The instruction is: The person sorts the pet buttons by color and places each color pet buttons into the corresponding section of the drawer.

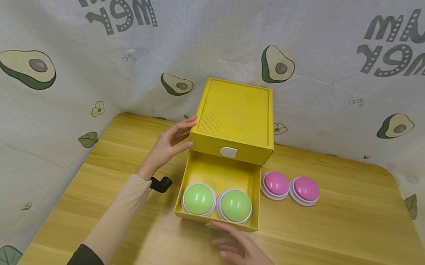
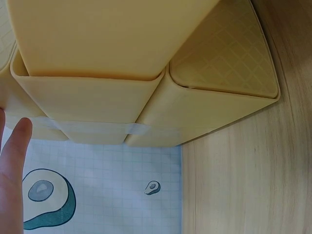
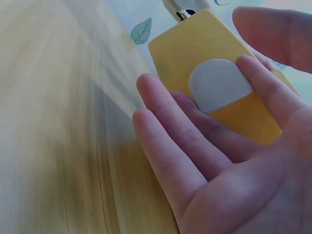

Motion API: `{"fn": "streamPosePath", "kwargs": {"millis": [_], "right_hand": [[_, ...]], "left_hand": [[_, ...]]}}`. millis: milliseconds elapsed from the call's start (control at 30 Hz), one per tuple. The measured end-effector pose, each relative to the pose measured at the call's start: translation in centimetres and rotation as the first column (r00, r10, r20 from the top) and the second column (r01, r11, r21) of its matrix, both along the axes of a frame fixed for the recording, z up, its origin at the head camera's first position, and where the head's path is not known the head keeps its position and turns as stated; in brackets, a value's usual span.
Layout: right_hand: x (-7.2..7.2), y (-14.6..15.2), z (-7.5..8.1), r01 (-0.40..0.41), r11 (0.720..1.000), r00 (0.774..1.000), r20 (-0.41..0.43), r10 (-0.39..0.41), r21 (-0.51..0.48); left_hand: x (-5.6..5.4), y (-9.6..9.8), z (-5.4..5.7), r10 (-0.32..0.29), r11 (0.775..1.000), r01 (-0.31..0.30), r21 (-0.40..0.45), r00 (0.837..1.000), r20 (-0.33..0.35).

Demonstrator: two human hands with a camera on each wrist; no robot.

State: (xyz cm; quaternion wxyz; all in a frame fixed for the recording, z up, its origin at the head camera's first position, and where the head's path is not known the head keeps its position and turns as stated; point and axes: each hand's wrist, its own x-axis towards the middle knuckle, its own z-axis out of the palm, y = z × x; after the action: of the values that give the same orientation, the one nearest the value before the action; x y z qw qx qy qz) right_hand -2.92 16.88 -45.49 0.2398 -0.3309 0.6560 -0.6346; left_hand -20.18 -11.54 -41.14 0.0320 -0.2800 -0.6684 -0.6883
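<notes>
A yellow two-tier drawer box [image 1: 238, 108] stands at the back of the table, its lower drawer [image 1: 219, 171] pulled out. Inside that drawer, along the front, sit a green dome-shaped button [image 1: 199, 199] and a second green button [image 1: 235, 205], both on white bases. My left hand [image 1: 164, 148] rests fingertips against the box's left side, thumb near the front corner. My right hand [image 1: 246, 254] is at the drawer's front, palm up with loosely bent fingers. In the right wrist view, its fingertips are at the white handle [image 3: 219, 85]; firm contact is hard to tell.
To the right of the drawer, a pink button [image 1: 276, 184] and another pink button [image 1: 305, 189] lie side by side on the wooden table [image 1: 345, 250]. A white avocado-print sheet [image 1: 232, 22] hangs behind and at the sides. The upper drawer [image 1: 206, 144] is closed.
</notes>
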Motion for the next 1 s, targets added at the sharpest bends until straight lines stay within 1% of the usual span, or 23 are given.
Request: {"fn": "streamPosePath", "kwargs": {"millis": [133, 167, 333, 533, 700, 867, 1000], "right_hand": [[0.0, -0.2, 0.2, 0.031, 0.999, 0.999, -0.02, -0.031, -0.007], [0.0, -0.2, 0.3, 0.039, 0.999, 0.999, -0.029, -0.039, -0.009], [-0.1, -0.3, 0.9, 0.077, 0.997, 0.997, -0.031, -0.077, -0.01], [-0.6, -0.3, 1.2, 0.114, 0.993, 0.993, 0.001, -0.114, -0.012], [-1.5, -0.5, 1.0, 0.15, 0.989, 0.989, 0.005, -0.15, -0.012], [-2.6, -0.8, 1.0, 0.163, 0.986, 0.987, 0.005, -0.163, -0.017], [-3.5, -1.0, 1.2, 0.167, 0.985, 0.986, 0.008, -0.166, -0.046]], "left_hand": [[0.8, 0.1, 1.4, -0.001, 1.0, 0.001, -0.003, 1.0, 0.013], [0.8, 0.2, 1.4, -0.001, 1.0, 0.001, -0.004, 1.0, 0.013], [0.8, 0.2, 1.5, 0.0, 1.0, 0.0, -0.008, 1.0, 0.01], [0.8, 0.1, 1.4, 0.002, 1.0, -0.001, -0.016, 1.0, 0.01], [0.8, 0.1, 1.4, -0.001, 1.0, 0.001, -0.016, 1.0, 0.007], [0.7, 0.1, 1.4, -0.003, 1.0, 0.003, -0.015, 1.0, 0.003], [0.7, 0.1, 1.3, -0.002, 1.0, 0.002, -0.019, 1.0, -0.003]]}}
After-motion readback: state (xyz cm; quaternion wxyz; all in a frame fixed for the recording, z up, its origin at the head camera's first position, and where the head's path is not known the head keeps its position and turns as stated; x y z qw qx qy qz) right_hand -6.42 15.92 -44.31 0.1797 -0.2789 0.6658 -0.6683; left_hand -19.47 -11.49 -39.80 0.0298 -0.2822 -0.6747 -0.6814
